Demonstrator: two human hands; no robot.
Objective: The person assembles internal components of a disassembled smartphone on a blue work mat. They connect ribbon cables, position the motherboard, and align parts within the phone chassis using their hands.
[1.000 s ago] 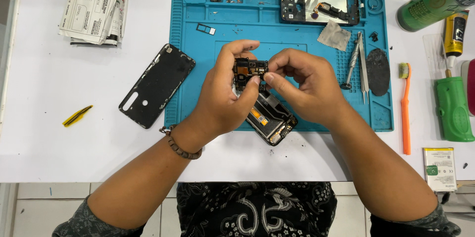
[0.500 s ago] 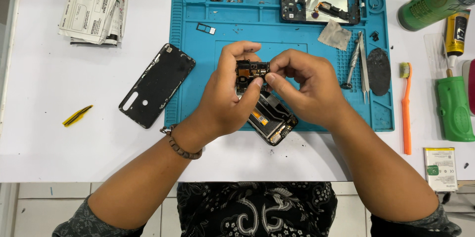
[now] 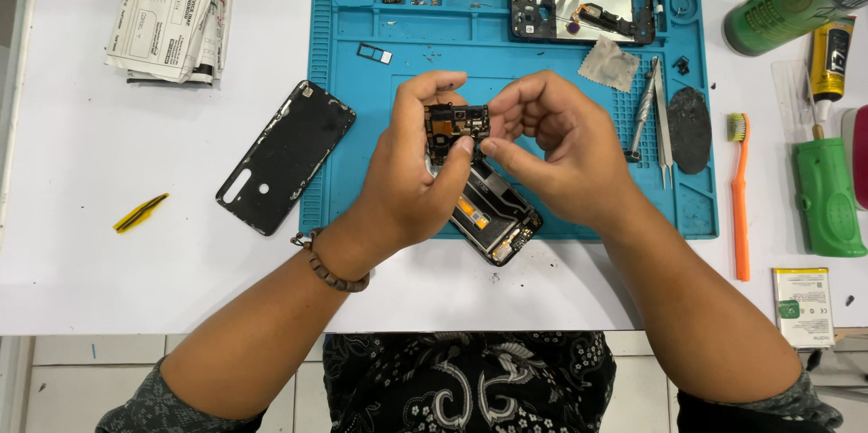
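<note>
Above blue mat (image 3: 362, 126), small black circuit board (image 3: 457, 126)

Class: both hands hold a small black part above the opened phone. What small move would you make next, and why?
Probably lower the small black part toward the opened phone just beneath; left hand and right hand both pinch it there.

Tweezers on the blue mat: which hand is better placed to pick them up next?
Probably the right hand. The tweezers lie just beyond it on the blue mat, while the left hand grips the small circuit board and sits farther away.
</note>
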